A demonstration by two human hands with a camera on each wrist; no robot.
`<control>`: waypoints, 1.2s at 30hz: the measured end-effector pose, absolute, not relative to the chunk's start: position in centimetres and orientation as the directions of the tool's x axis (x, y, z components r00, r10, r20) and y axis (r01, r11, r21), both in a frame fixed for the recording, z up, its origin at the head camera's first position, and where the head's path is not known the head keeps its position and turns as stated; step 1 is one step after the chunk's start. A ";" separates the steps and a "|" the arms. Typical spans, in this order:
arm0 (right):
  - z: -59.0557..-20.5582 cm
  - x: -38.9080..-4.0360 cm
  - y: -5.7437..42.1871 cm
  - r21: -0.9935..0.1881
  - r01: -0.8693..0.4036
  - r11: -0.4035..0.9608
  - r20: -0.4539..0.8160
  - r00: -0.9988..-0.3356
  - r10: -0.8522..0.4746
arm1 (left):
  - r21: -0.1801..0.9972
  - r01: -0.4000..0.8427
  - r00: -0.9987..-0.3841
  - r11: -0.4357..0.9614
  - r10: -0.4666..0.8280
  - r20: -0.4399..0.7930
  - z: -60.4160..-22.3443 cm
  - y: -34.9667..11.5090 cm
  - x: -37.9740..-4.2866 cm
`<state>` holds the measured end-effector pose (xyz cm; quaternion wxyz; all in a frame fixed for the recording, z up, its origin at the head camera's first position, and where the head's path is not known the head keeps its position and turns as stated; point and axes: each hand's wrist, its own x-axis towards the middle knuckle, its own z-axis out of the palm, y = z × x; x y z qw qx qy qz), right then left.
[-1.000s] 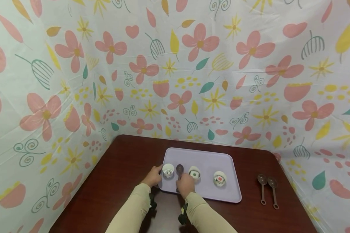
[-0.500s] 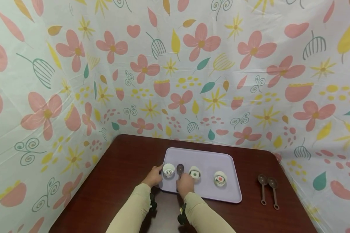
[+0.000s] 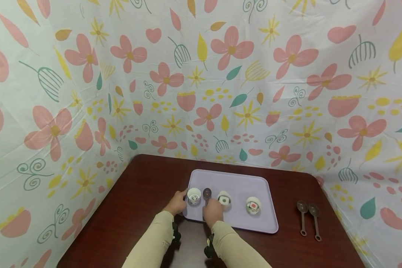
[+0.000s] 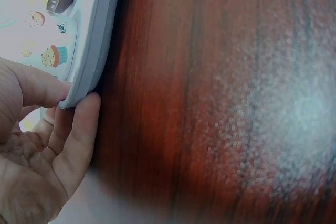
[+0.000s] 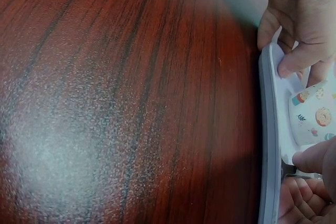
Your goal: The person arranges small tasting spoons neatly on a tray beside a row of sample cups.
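Floral cloth (image 3: 207,111) is hanging behind the dark red-brown surface (image 3: 154,182), where a pale lilac tray (image 3: 242,183) is lying. My left grip (image 3: 175,204) is pinching the tray's near left corner, thumb over the rim. My right grip (image 3: 213,211) is holding a brown spoon (image 3: 206,193) by its handle, bowl pointing away from me, between the leftmost cup (image 3: 194,201) and the middle cup (image 3: 225,193); a third cup (image 3: 253,212) is sitting farther right. Two more spoons (image 3: 300,207) are lying right of the tray
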<state>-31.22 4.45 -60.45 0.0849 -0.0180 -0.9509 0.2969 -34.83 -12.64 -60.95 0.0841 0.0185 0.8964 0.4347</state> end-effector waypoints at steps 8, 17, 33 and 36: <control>-60.4 -31.0 4.6 -0.536 -0.043 0.843 0.183 -0.981 0.067 | 0.785 -0.023 -0.986 0.619 0.116 -0.121 -61.1 -12.6 -34.9; -60.3 -30.4 4.7 -0.542 -0.051 0.839 0.166 -0.985 0.047 | 0.789 -0.030 -0.986 0.614 0.112 -0.125 -60.8 -12.5 -34.8; -58.1 -28.2 7.6 -0.591 -0.263 0.762 0.249 -0.959 -0.137 | 0.806 -0.063 -0.980 0.588 0.116 -0.161 -61.1 -12.7 -34.9; -57.0 -27.8 8.8 -0.580 -0.251 0.775 0.233 -0.963 -0.138 | 0.810 -0.071 -0.979 0.583 0.116 -0.170 -61.2 -12.6 -34.9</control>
